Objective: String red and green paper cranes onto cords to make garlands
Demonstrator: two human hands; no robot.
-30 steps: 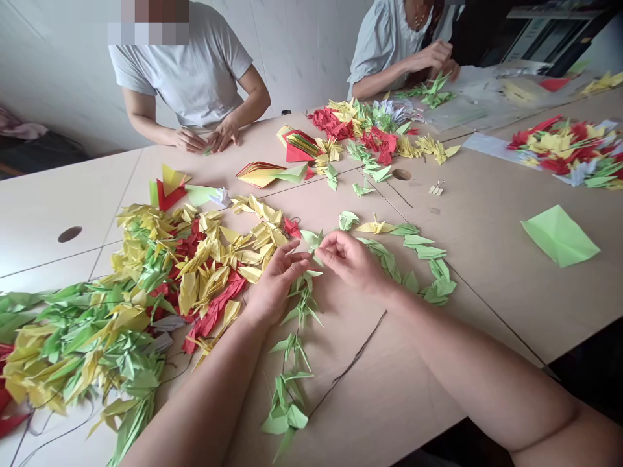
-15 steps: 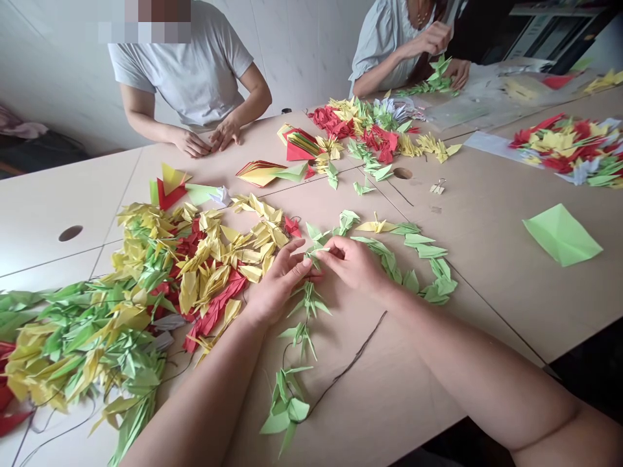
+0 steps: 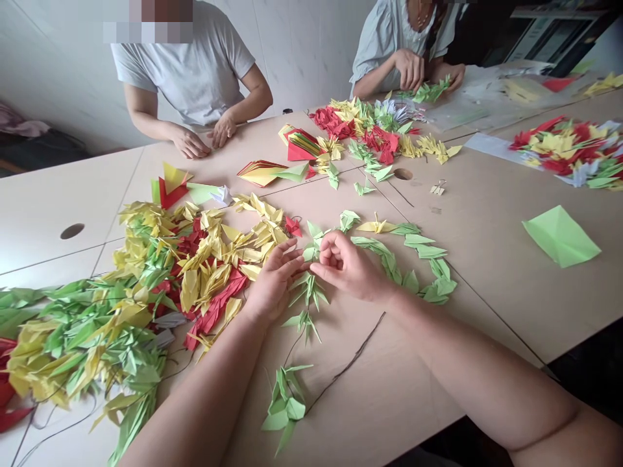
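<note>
A garland of folded green paper cranes [image 3: 307,292] runs between my hands and down the table on a dark string. My left hand [image 3: 275,280] is on its left side, with thumb and fingertips closed around the strung cranes. On the other side, my right hand [image 3: 354,269] has curled fingers, and its thumb tip meets the garland beside my left fingertips. Whatever lies inside those right fingers is hidden. More of the green garland curves behind the right hand [image 3: 438,275]. A cluster of green cranes [image 3: 286,405] sits at the near end, with dark string [image 3: 357,353] trailing from it.
A heap of yellow, red and green cranes [image 3: 209,259] lies left of my hands. Folded paper stacks [image 3: 263,174] and a colourful crane pile [image 3: 341,123] are farther back. A green paper square [image 3: 562,237] and binder clip [image 3: 438,188] lie right. Two people work across the table.
My right hand has shifted slightly down and its fingers have curled away from the green crane they pinched. Across the table, the right-hand person's raised hand has come down to the green cranes.
</note>
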